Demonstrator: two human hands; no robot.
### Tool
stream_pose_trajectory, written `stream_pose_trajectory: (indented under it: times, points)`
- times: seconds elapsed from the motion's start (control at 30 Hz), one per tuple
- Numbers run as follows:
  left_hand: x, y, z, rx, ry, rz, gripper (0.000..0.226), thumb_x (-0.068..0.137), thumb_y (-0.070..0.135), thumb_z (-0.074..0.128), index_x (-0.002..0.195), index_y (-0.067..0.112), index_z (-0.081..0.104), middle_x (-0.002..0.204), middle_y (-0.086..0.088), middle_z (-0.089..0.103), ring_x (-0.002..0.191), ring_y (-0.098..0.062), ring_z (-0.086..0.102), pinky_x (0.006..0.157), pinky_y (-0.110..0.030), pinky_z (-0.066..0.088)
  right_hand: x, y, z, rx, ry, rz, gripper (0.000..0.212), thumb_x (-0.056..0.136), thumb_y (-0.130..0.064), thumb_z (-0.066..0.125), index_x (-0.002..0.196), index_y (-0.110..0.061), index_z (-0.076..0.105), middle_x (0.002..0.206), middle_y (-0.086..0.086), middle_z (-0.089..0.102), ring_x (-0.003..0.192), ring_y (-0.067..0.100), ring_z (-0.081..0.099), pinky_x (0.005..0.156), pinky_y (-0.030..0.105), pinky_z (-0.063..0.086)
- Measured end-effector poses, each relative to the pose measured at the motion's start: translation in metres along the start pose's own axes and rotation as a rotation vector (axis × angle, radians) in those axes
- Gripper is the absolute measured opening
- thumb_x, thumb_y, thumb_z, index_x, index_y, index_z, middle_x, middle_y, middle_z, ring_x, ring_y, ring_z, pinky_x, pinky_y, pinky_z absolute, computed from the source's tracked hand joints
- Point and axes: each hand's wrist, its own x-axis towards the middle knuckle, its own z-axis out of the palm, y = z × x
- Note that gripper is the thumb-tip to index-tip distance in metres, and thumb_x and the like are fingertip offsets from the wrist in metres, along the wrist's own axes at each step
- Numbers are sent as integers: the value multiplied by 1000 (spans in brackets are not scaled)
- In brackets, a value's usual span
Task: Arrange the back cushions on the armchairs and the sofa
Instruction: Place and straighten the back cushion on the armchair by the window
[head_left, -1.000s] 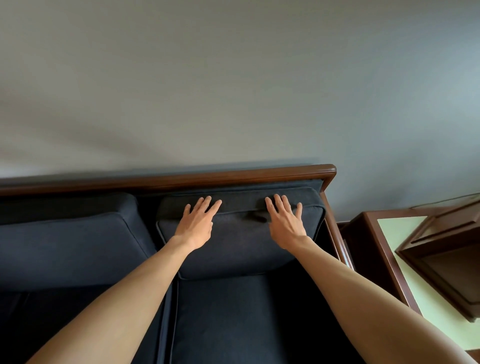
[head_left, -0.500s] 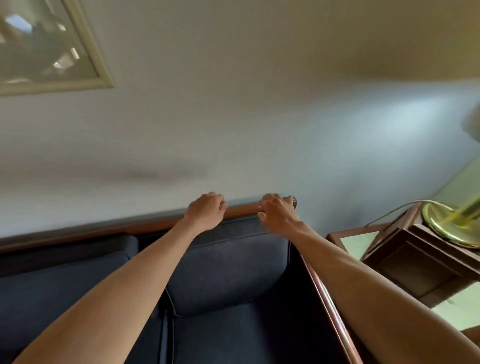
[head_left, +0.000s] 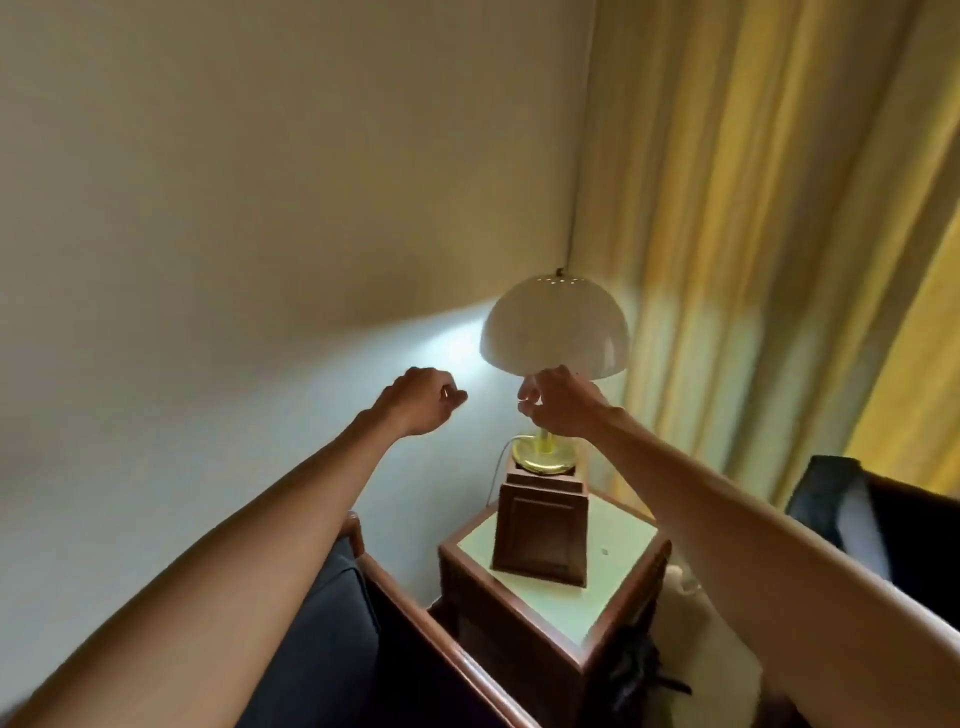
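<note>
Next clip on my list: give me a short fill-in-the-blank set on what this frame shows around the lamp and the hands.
1. The white dome-shaded lamp with the brass base stands on a dark ____ pedestal box.
2. That box rests on the square side table with the pale ____ top.
3. The curtains to the right of the lamp are ____.
4. The left hand and right hand are both raised and hold ____.

Missing words: wooden; green; yellow; nothing
</note>
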Motion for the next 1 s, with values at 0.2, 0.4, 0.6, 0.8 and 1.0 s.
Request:
stream_pose_trajectory:
  times: [0.2,0.4,0.6,0.8,1.0]
  points:
    - [37,214,59,-59,-116,362,29,96,41,53,92,15,66,103,-7,71,99,-28,63,88,-40,50,-125,163,-107,-87,118,295,21,92,-35,59,108,-27,71,117,0,68,105,27,64,86,39,54]
    - [41,435,149,-150,-202,546,31,92,48,56,100,20,67,107,-2,68,99,-23,62,86,-35,51,-272,329,-175,-161,156,598,20,89,-32,59,104,-28,71,117,2,69,106,30,65,87,40,55]
    - [34,578,233,-150,-334,654,30,90,50,59,101,23,67,101,3,68,96,-20,63,86,-35,53,-375,453,-197,-118,150,808,10,82,-35,57,79,-34,67,100,0,72,93,27,69,80,34,58]
    - [75,642,296,-112,-369,679,30,91,49,60,105,23,66,105,5,65,92,-16,58,80,-32,48,-384,542,-196,-63,116,836,14,89,-24,60,90,-23,74,105,1,70,96,24,66,84,39,58]
    - [150,669,385,-90,-412,596,32,90,50,60,105,23,67,106,5,67,99,-19,62,84,-33,50,-337,643,-161,-35,30,804,18,93,-23,58,99,-17,73,108,5,66,96,25,66,86,41,58]
